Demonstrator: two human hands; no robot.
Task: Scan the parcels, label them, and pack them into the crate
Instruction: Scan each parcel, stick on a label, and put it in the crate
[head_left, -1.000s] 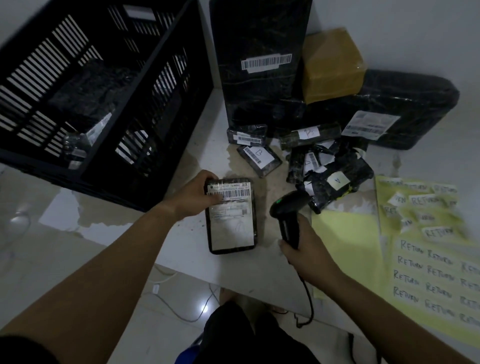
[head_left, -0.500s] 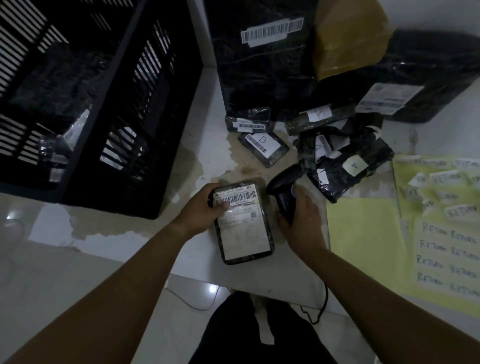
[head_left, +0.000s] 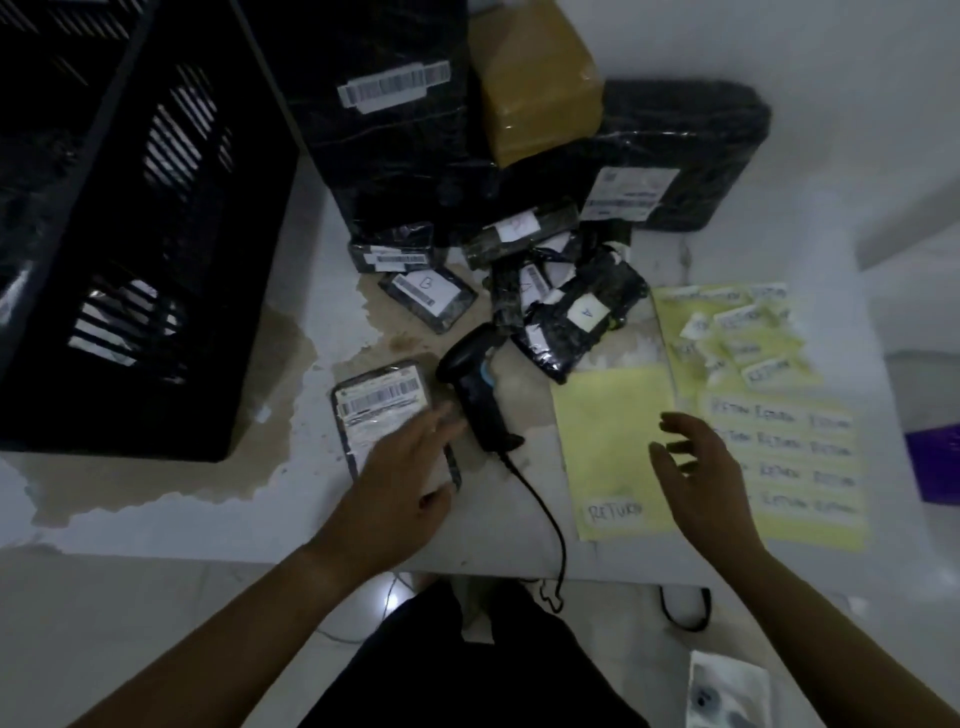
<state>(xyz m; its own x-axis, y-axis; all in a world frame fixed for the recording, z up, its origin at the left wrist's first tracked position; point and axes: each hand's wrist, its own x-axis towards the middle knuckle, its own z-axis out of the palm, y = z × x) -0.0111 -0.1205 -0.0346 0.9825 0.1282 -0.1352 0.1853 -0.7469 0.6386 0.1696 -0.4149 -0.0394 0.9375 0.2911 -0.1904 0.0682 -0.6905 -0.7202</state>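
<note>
Left grip (head_left: 402, 486) flat, fingers straight, resting on the labelled parcel (head_left: 378, 406) near the bench (head_left: 483, 545) front edge; right grip (head_left: 698, 470) slack, empty, above the yellow label sheet (head_left: 610, 431); scanner (head_left: 475, 397) lies between parcel and sheet; beyond, pile of black parcels (head_left: 550, 296); crate (head_left: 171, 218) far left on bench.

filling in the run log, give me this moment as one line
left hand: flat on parcel | right hand: open over label sheet | scanner: lying on table
</note>
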